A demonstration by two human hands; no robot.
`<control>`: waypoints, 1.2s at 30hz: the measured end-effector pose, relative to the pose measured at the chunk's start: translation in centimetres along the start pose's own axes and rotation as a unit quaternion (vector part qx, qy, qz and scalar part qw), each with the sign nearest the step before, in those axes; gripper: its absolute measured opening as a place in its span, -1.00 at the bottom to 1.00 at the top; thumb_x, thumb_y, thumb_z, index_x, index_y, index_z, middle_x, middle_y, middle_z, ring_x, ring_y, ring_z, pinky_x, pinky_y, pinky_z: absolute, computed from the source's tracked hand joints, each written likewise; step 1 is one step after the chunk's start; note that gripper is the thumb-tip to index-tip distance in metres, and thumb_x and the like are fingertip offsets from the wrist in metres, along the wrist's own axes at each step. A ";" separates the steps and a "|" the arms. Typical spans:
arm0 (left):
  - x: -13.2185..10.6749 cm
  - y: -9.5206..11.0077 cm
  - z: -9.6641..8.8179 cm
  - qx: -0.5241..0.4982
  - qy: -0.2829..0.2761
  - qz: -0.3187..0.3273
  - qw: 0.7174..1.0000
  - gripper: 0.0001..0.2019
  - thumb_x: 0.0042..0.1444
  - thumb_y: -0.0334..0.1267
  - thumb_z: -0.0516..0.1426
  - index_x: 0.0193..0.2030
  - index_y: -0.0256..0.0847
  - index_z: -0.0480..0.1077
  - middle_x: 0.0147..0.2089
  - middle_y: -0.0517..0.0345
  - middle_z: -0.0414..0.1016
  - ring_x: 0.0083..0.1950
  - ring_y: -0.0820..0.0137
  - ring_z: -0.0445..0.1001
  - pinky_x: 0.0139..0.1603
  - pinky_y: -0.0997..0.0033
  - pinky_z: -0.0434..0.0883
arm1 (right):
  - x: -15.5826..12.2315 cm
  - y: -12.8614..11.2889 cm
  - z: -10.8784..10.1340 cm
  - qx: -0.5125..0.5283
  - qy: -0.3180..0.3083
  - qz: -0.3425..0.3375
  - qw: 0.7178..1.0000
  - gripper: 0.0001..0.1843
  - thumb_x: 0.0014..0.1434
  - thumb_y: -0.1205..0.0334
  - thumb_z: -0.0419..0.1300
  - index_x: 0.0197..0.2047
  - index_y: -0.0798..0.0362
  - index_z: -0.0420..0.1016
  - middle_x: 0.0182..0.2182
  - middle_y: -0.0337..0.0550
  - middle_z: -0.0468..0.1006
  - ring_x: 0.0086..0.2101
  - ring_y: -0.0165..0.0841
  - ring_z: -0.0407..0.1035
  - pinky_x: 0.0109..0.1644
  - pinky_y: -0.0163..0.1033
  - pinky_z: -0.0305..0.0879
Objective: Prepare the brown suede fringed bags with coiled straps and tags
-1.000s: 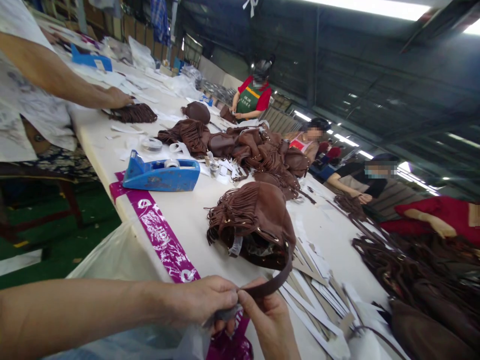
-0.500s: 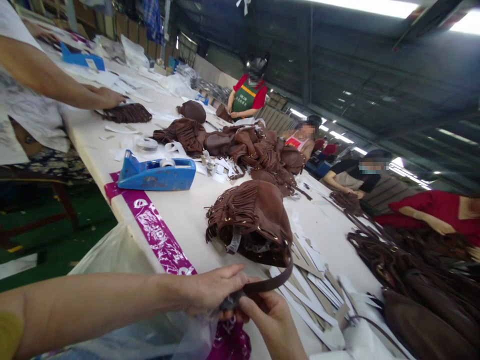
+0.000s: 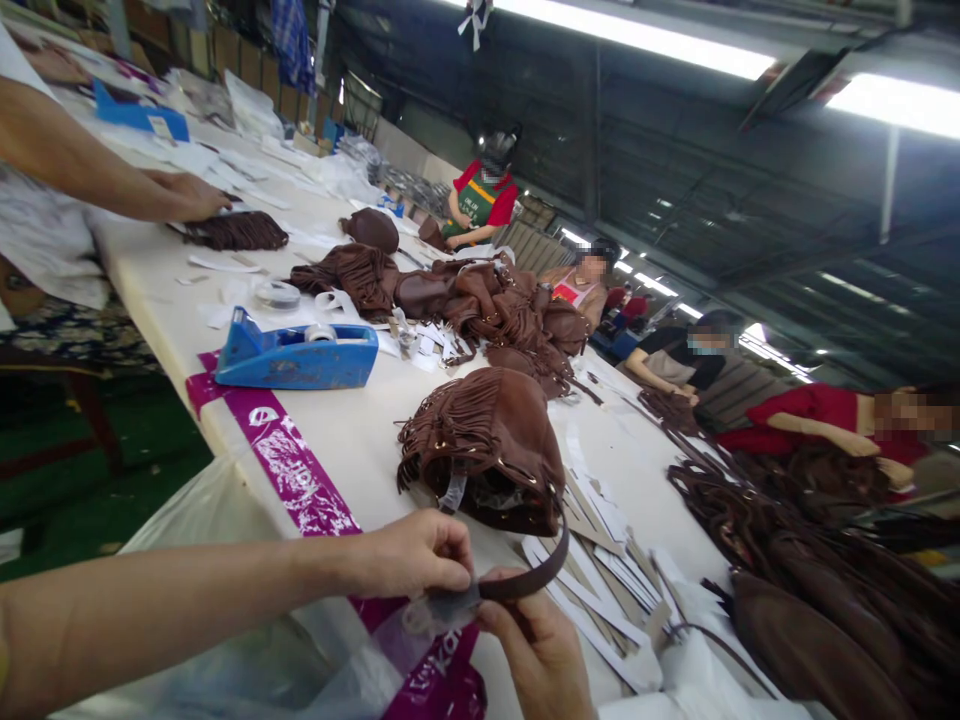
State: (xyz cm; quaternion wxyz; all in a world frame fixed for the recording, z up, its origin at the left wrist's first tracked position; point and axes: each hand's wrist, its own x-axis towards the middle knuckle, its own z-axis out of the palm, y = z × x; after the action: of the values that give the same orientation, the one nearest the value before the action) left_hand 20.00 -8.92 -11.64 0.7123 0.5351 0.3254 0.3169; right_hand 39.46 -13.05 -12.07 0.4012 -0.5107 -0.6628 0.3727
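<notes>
- Two hands meet at six o'clock: the left hand (image 3: 409, 555), fingertips pressed together, pinches the plastic-wrapped end of a thin brown leather strap (image 3: 529, 580).
- The right hand (image 3: 536, 655) pinches the strap from beneath.
- The strap runs to a brown fringed leather bag (image 3: 487, 450) at twelve o'clock.
- A blue plastic tape dispenser (image 3: 296, 355) lies at ten o'clock.

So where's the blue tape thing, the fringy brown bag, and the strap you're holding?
Blue tape dispenser (image 3: 296, 360), head view, on its blue side wall.
Fringed brown bag (image 3: 525, 428), head view, on its smooth top.
Brown strap (image 3: 540, 577), head view, on its curved middle.
</notes>
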 end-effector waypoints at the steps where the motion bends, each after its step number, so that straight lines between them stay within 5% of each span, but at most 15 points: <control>1: 0.1 0.1 -0.1 0.020 -0.003 0.017 1.000 -0.86 -0.19 -0.30 0.16 -0.42 -0.28 0.38 -0.52 0.27 0.40 -0.49 0.51 0.31 -0.49 0.55 0.22 | 0.0 -0.1 -0.1 -0.008 -0.004 -0.005 1.000 -0.84 0.11 0.10 0.26 -0.31 -0.01 0.59 -0.41 -0.21 0.58 -0.42 -0.31 0.44 -0.32 -0.33 0.35; 7: 0.9 1.8 0.4 0.106 -0.017 0.099 0.989 -0.88 -0.14 -0.34 0.10 -0.41 -0.28 0.41 -0.43 0.22 0.42 -0.36 0.45 0.34 -0.34 0.51 0.28 | 0.2 -0.4 -1.7 -0.088 0.016 -0.039 0.995 -0.84 0.12 0.08 0.26 -0.36 -0.03 0.58 -0.42 -0.21 0.59 -0.37 -0.29 0.43 -0.24 -0.32 0.33; 13: 2.8 2.0 1.9 0.035 -0.045 -0.004 0.998 -0.89 -0.23 -0.30 0.11 -0.49 -0.24 0.30 -0.54 0.30 0.28 -0.49 0.49 0.22 -0.44 0.50 0.21 | 0.8 0.1 -3.0 -0.024 0.003 -0.078 0.997 -0.76 0.17 0.04 0.19 -0.40 0.00 0.53 -0.48 -0.23 0.51 -0.43 -0.32 0.39 -0.32 -0.31 0.34; 21: 4.8 3.3 3.3 0.068 -0.016 0.059 0.996 -0.88 -0.21 -0.28 0.09 -0.48 -0.26 0.32 -0.53 0.28 0.27 -0.43 0.47 0.23 -0.40 0.48 0.19 | 1.7 -0.2 -5.4 -0.094 0.062 -0.155 0.981 -0.71 0.24 0.09 0.11 -0.49 0.00 0.35 -0.40 -0.22 0.44 -0.37 -0.34 0.32 -0.26 -0.30 0.26; 25: 7.1 4.5 3.9 0.028 0.014 0.067 0.997 -0.89 -0.22 -0.27 0.11 -0.51 -0.24 0.29 -0.52 0.28 0.27 -0.45 0.47 0.26 -0.41 0.46 0.24 | 3.4 -1.1 -7.2 -0.126 0.083 -0.130 0.980 -0.67 0.26 0.07 0.07 -0.49 0.01 0.35 -0.29 -0.15 0.48 -0.30 -0.31 0.35 -0.21 -0.28 0.29; 30: 9.8 5.3 4.9 -0.069 0.044 -0.036 0.996 -0.78 -0.16 -0.19 0.19 -0.49 -0.22 0.22 -0.48 0.21 0.37 -0.45 0.44 0.34 -0.45 0.46 0.21 | 7.1 -1.7 -8.4 -0.118 0.101 -0.036 0.987 -0.64 0.16 -0.09 0.10 -0.44 0.02 0.40 -0.34 -0.11 0.47 -0.37 -0.28 0.36 -0.36 -0.24 0.35; 36: 9.5 2.2 5.5 -0.095 0.042 -0.041 0.994 -0.65 -0.04 0.02 0.20 -0.29 -0.22 0.29 -0.45 0.25 0.38 -0.45 0.50 0.31 -0.45 0.52 0.16 | 9.7 -1.2 -8.5 -0.136 0.093 0.026 0.986 -0.70 0.05 -0.04 0.13 -0.46 0.02 0.40 -0.54 -0.22 0.40 -0.45 -0.27 0.35 -0.47 -0.24 0.35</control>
State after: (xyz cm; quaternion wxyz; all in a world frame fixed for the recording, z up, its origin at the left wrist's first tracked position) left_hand 29.78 -3.86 -9.48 0.7581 0.4375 0.3450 0.3391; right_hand 45.22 -3.08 -6.14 0.3781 -0.6099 -0.6540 0.2397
